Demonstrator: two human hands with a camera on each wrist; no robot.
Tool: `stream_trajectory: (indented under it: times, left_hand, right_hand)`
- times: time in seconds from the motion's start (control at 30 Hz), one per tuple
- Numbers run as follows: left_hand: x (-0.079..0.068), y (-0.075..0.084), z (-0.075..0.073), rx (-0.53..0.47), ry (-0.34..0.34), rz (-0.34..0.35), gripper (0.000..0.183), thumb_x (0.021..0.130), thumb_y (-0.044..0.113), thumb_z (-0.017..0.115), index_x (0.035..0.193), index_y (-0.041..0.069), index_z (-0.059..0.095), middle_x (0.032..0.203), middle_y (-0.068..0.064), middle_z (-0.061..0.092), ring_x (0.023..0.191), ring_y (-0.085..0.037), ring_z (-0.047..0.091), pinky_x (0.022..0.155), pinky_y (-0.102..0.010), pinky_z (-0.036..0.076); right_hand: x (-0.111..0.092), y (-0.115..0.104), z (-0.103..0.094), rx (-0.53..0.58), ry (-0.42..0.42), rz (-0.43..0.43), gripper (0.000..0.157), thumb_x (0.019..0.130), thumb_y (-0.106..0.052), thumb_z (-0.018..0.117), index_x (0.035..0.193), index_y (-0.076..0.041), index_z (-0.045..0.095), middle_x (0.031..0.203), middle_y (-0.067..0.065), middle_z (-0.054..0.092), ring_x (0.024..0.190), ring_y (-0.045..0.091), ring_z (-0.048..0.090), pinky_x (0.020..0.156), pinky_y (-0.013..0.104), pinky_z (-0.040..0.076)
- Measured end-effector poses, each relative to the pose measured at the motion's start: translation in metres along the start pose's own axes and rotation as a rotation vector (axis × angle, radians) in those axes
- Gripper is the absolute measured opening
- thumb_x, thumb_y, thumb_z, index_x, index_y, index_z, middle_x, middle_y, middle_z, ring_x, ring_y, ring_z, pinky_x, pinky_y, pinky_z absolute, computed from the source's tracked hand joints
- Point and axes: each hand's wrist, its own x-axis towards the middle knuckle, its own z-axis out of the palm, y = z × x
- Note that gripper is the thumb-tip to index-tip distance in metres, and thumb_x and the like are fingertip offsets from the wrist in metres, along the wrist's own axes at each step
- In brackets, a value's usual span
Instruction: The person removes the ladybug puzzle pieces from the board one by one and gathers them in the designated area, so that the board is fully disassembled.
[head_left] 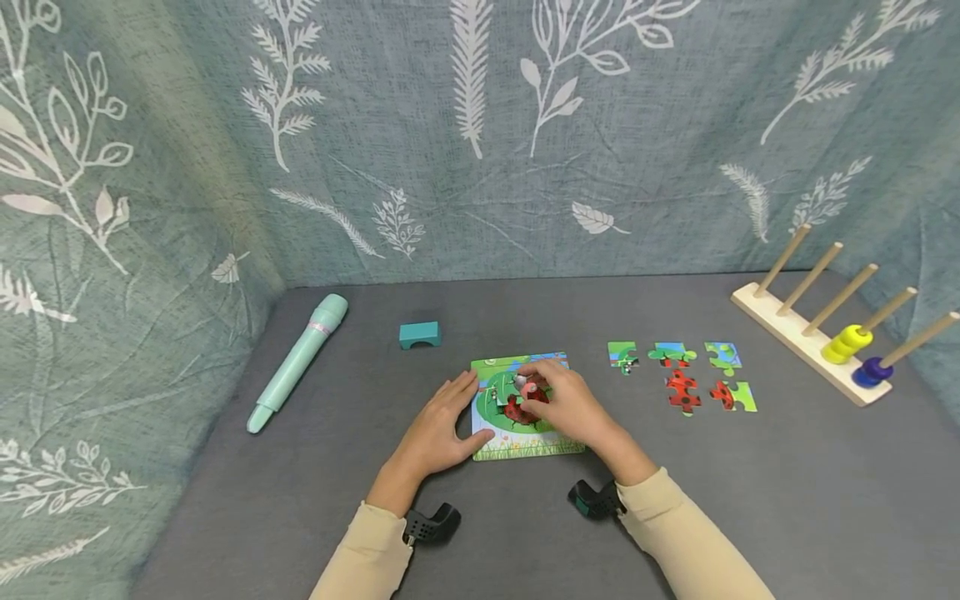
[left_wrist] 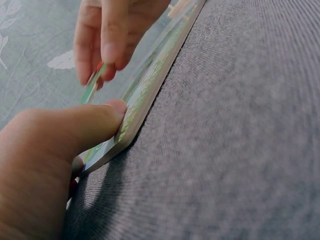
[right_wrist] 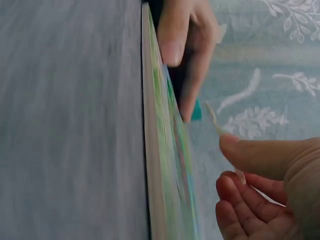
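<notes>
A ladybug picture puzzle board (head_left: 525, 451) lies flat on the dark table. My left hand (head_left: 437, 429) rests at its left side, fingers straight along the edge and the thumb pressed on the front left corner. Over the middle of the board, my right hand (head_left: 567, 403) pinches a thin puzzle piece (left_wrist: 90, 89), green with a bit of red, between thumb and fingertips. It is tilted, and in the right wrist view the piece (right_wrist: 214, 118) shows nearly edge-on. Part of the board's picture is hidden under the right hand.
Several loose puzzle pieces (head_left: 682, 390) lie right of the board. Farther right stands a wooden peg rack (head_left: 795, 323) with yellow and blue beads. A teal arched block (head_left: 420, 334) sits behind the board, and a mint green toy microphone (head_left: 300, 364) lies at left.
</notes>
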Motion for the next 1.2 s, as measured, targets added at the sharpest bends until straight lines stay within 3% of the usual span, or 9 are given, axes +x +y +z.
stream_trajectory:
  times: [0.23, 0.57, 0.83, 1.2]
  left_hand:
    - [0.001, 0.001, 0.002, -0.003, 0.001, -0.007, 0.078, 0.083, 0.040, 0.068, 0.143, -0.001, 0.040, 0.150, -0.014, 0.036, 0.141, -0.029, 0.030, 0.119, -0.047, 0.025]
    - [0.000, 0.000, 0.001, -0.008, 0.017, -0.008, 0.077, 0.083, 0.040, 0.069, 0.142, -0.001, 0.042, 0.150, -0.014, 0.038, 0.141, -0.030, 0.031, 0.118, -0.047, 0.027]
    - [0.000, 0.001, 0.001, -0.009, -0.003, -0.024, 0.078, 0.083, 0.041, 0.068, 0.143, -0.001, 0.040, 0.151, -0.014, 0.036, 0.141, -0.029, 0.030, 0.119, -0.046, 0.024]
    - [0.000, -0.001, 0.001, -0.010, -0.008, -0.021, 0.078, 0.083, 0.041, 0.067, 0.143, 0.000, 0.040, 0.151, -0.013, 0.036, 0.141, -0.029, 0.030, 0.119, -0.045, 0.024]
  right_hand:
    - [-0.015, 0.018, -0.033, 0.006, -0.011, 0.047, 0.045, 0.083, -0.011, 0.073, 0.125, -0.005, 0.058, 0.119, 0.011, 0.059, 0.109, 0.030, 0.060, 0.091, 0.045, 0.053]
    - [-0.039, 0.043, -0.071, -0.038, 0.028, 0.135, 0.046, 0.083, -0.011, 0.073, 0.126, -0.006, 0.057, 0.118, 0.011, 0.060, 0.110, 0.033, 0.059, 0.091, 0.049, 0.051]
    - [-0.057, 0.060, -0.090, -0.081, 0.060, 0.156, 0.045, 0.083, -0.010, 0.073, 0.125, -0.005, 0.057, 0.118, 0.013, 0.061, 0.108, 0.034, 0.060, 0.088, 0.050, 0.052]
    - [-0.066, 0.075, -0.105, -0.144, 0.030, 0.140, 0.042, 0.083, -0.007, 0.072, 0.123, -0.003, 0.059, 0.119, 0.015, 0.058, 0.103, 0.031, 0.061, 0.085, 0.047, 0.053]
